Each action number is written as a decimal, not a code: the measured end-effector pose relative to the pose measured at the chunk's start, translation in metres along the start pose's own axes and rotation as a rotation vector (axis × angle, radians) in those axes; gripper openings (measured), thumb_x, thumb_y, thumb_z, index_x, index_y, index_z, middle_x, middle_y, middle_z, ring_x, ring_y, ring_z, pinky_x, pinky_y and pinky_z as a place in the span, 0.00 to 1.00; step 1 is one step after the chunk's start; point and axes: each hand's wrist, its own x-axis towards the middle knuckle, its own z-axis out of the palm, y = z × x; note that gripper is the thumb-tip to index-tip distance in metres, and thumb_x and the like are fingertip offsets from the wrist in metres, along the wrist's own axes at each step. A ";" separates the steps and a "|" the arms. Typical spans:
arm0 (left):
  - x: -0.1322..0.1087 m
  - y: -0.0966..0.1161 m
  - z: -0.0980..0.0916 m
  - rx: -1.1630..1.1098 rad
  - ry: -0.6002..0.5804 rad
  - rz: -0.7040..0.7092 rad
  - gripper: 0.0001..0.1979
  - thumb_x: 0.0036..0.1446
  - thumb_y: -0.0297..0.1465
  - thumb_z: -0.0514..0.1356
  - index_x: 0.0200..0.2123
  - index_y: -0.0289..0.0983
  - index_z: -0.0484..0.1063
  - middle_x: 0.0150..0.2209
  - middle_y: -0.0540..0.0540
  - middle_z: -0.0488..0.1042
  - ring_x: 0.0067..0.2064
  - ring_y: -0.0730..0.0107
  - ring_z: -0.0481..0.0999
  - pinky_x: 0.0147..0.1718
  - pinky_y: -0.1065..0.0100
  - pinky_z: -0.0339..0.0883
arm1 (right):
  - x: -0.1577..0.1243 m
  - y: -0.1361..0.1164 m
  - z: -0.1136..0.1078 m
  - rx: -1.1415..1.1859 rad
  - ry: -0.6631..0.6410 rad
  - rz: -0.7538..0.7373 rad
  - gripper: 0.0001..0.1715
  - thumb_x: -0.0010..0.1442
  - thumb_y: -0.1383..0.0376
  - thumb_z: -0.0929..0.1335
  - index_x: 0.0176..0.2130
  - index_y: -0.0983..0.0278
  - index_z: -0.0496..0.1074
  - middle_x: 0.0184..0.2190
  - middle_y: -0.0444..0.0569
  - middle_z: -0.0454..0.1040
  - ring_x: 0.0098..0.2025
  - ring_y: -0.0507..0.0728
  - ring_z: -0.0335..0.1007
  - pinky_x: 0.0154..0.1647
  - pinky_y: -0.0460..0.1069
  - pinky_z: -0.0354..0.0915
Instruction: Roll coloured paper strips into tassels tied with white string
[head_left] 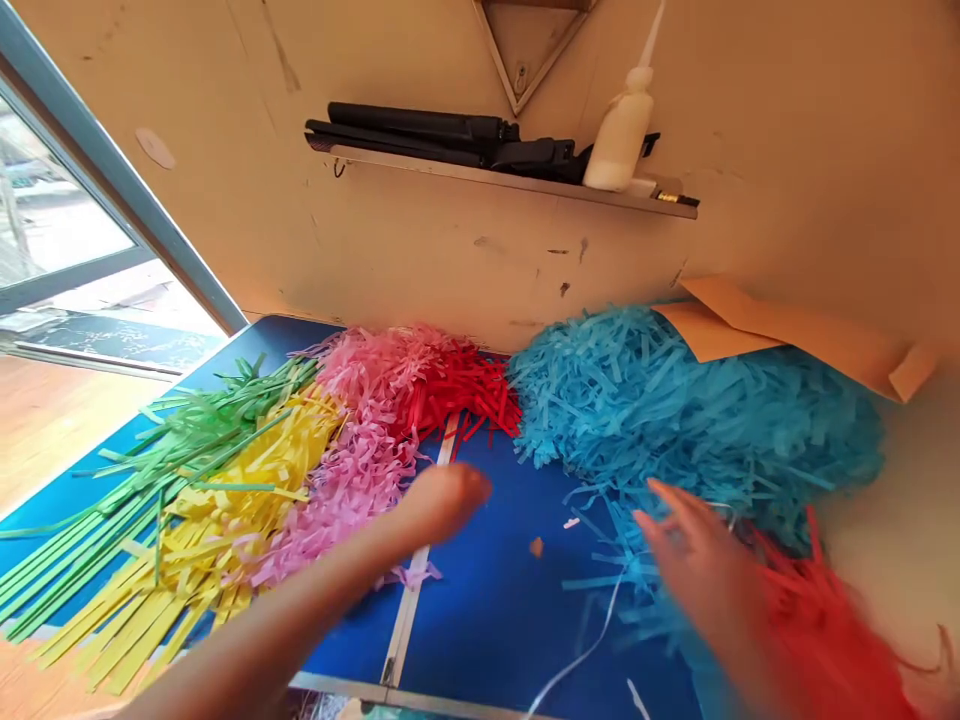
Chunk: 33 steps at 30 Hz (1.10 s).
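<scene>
The left hand (442,500) was seen low over the table (495,610), at the right edge of the pink strips (360,450) and just above the pale seam (409,600) by which the blue top was split in 2. The hand was blurred and looked curled, but whether anything was gripped could not be told. The right hand (697,570) was held with its fingers spread and loose, nothing clasped, over the near fringe of the blue strips (697,410). Just beside its wrist a heap of orange-red strips (825,620) was piled at the table's right edge. Whether it was touched could not be told through the blur. Between the 2 hands a bare patch of table was left open, marked only by 2 small scraps and a loose white strip. To the left, green strips (187,440) and yellow strips (225,500) were fanned out, their ends carried past the near left edge. Red strips (457,385) were heaped against the wall (420,250), between the pink pile and the blue pile. The back edge of the table was crowded along the wall. Cardboard (787,330) was leaned behind the blue pile. Above, a bottle (621,135) was stood on a shelf (525,182).
</scene>
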 end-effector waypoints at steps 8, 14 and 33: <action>0.094 -0.112 -0.014 0.232 0.052 -0.319 0.14 0.64 0.38 0.58 0.46 0.34 0.72 0.47 0.43 0.74 0.48 0.61 0.74 0.50 0.51 0.67 | 0.022 -0.092 0.087 0.427 -0.366 -0.338 0.12 0.65 0.65 0.66 0.46 0.62 0.77 0.48 0.52 0.77 0.49 0.58 0.74 0.52 0.52 0.70; 0.086 -0.114 -0.013 0.290 0.117 -0.363 0.17 0.59 0.37 0.60 0.47 0.34 0.70 0.48 0.36 0.74 0.52 0.50 0.71 0.54 0.47 0.57 | 0.098 -0.149 0.163 0.351 -0.492 -0.304 0.13 0.64 0.69 0.66 0.47 0.65 0.76 0.51 0.54 0.75 0.53 0.57 0.71 0.57 0.50 0.64; 0.102 -0.119 -0.087 0.343 0.433 -0.671 0.15 0.59 0.35 0.52 0.39 0.38 0.77 0.42 0.38 0.80 0.50 0.48 0.74 0.57 0.42 0.52 | 0.131 -0.177 0.222 0.169 -0.545 -0.352 0.49 0.59 0.43 0.66 0.64 0.75 0.59 0.62 0.68 0.63 0.67 0.70 0.51 0.68 0.66 0.32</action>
